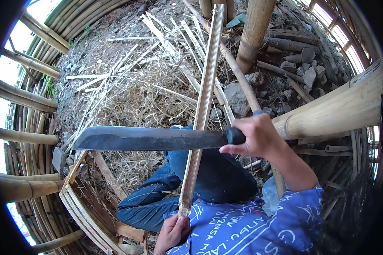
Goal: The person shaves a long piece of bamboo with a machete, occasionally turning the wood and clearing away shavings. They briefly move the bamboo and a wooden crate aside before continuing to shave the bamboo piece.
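Observation:
My right hand [257, 135] grips the dark handle of a machete [149, 139], its broad blade pointing left across the view. The blade passes over a long split bamboo strip [205, 89] and overlaps it in this view. Lower down, my left hand [173, 233] is closed round the near end of that strip, close to my body. The strip runs up and slightly right, its hollow inner side showing. My bent legs in dark jeans [212, 174] lie beneath the strip.
Bamboo shavings [144, 97] and pale split strips [166, 46] litter the ground ahead. A bamboo post [251, 34] stands at the upper right, and a thick pole [340, 106] slants in from the right. Rubble [308, 76] lies beyond. Bent bamboo slats [83, 212] are at lower left.

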A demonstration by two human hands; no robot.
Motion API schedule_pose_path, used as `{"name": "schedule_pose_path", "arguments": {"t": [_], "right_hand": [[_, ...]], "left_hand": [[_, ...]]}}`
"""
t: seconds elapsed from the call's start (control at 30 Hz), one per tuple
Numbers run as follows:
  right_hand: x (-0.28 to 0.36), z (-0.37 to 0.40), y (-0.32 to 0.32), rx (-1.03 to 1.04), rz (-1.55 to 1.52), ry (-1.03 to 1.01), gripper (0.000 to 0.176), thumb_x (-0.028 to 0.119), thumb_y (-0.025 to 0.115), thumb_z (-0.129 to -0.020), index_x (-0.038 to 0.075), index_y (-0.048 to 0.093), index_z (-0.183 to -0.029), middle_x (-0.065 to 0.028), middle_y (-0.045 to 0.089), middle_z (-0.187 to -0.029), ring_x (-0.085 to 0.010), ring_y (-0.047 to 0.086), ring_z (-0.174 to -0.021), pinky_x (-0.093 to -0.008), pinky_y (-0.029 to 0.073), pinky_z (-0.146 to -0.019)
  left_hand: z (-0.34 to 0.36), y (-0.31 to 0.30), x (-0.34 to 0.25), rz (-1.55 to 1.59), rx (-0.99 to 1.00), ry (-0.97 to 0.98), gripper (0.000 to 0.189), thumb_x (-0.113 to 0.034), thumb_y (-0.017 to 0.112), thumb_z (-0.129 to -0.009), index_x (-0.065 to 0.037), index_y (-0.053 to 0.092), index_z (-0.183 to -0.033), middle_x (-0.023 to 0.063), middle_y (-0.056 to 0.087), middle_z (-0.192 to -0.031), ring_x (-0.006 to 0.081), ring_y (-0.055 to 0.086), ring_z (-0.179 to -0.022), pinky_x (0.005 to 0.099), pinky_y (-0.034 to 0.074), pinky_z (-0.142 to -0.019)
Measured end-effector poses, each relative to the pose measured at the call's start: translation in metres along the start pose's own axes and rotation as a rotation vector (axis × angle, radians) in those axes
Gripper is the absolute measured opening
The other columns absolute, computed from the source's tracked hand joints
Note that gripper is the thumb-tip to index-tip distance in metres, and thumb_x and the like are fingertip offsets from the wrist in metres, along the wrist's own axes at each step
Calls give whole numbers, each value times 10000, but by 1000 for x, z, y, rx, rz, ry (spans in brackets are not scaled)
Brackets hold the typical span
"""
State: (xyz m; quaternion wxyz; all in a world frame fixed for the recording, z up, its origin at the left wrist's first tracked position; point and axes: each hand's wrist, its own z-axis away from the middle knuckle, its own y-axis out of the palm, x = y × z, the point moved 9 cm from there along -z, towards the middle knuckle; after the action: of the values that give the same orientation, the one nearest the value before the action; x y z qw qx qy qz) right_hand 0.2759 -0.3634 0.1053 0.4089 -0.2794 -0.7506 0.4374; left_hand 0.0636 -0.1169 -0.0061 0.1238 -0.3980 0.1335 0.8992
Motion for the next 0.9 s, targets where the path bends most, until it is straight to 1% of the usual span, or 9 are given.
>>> {"name": "schedule_pose_path", "arguments": {"t": [0.17, 0.3, 0.43, 0.57, 0.63, 0.7, 0.77, 0.8, 0.9], "right_hand": [[-46, -25, -25, -94, 107, 145, 671, 752, 568, -773, 97, 616, -633, -77, 584, -525, -265, 647, -517, -391, 517, -518], [-86, -44, -42, -105, 129, 269, 706, 751, 541, -793, 63, 701, -762, -100, 606, -537, -284, 664, -565, -395, 547, -589], [-92, -55, -46, -121, 191, 203, 735, 770, 520, -790, 57, 694, -749, -88, 594, -517, -275, 670, -575, -393, 546, -593], [-113, -63, -45, -116, 129, 338, 749, 784, 493, -795, 64, 694, -741, -72, 583, -505, -269, 675, -582, -393, 541, -589], [-122, -68, -45, -154, 104, 360, 670, 695, 542, -830, 44, 682, -751, -140, 612, -593, -338, 664, -656, -414, 504, -627], [-122, -80, -50, -213, 109, 319, 656, 687, 538, -839, 53, 687, -760, -136, 610, -591, -334, 662, -654, -411, 501, -637], [-143, -92, -49, -133, 60, 470, 657, 688, 532, -841, 54, 691, -779, -129, 621, -610, -335, 664, -679, -405, 500, -653], [-148, -100, -54, -192, 82, 457, 759, 762, 503, -808, 35, 723, -810, -109, 655, -603, -305, 699, -673, -406, 547, -662], [-158, -118, -58, -256, 144, 452, 758, 755, 502, -813, 34, 731, -850, -140, 682, -672, -321, 702, -739, -419, 542, -722]], "left_hand": [[4, 3, -4, 14, -35, 14, 331, -252, 416, -1035, -48, 500, -788, -34, 425, -599, 54, 373, -524, 232, 308, -479], [7, 0, 8, -16, -76, 14, 318, -262, 425, -1034, -45, 511, -818, -24, 434, -617, 72, 388, -551, 256, 322, -495], [3, -3, 25, -63, -115, -6, 309, -273, 433, -1033, -42, 522, -848, -15, 444, -635, 90, 402, -578, 279, 336, -511], [12, 2, -2, -92, -140, 65, 314, -252, 417, -1036, -36, 522, -834, -10, 447, -636, 94, 402, -580, 277, 331, -514], [14, 3, 6, 4, -144, -75, 317, -254, 415, -1038, -43, 522, -827, -14, 449, -636, 94, 406, -575, 275, 329, -509], [13, 2, 6, -33, -148, -29, 320, -260, 415, -1038, -46, 521, -825, -17, 450, -635, 92, 406, -570, 270, 326, -504], [15, 1, 6, -71, -151, 12, 324, -267, 415, -1039, -50, 521, -823, -19, 450, -635, 89, 405, -565, 265, 323, -500], [16, 1, 8, -41, -157, 0, 329, -272, 413, -1040, -51, 519, -820, -20, 452, -636, 86, 403, -562, 262, 321, -497], [17, -2, 19, -21, -148, 67, 333, -283, 411, -1041, -55, 520, -825, -24, 453, -636, 79, 398, -554, 252, 316, -491]]}}
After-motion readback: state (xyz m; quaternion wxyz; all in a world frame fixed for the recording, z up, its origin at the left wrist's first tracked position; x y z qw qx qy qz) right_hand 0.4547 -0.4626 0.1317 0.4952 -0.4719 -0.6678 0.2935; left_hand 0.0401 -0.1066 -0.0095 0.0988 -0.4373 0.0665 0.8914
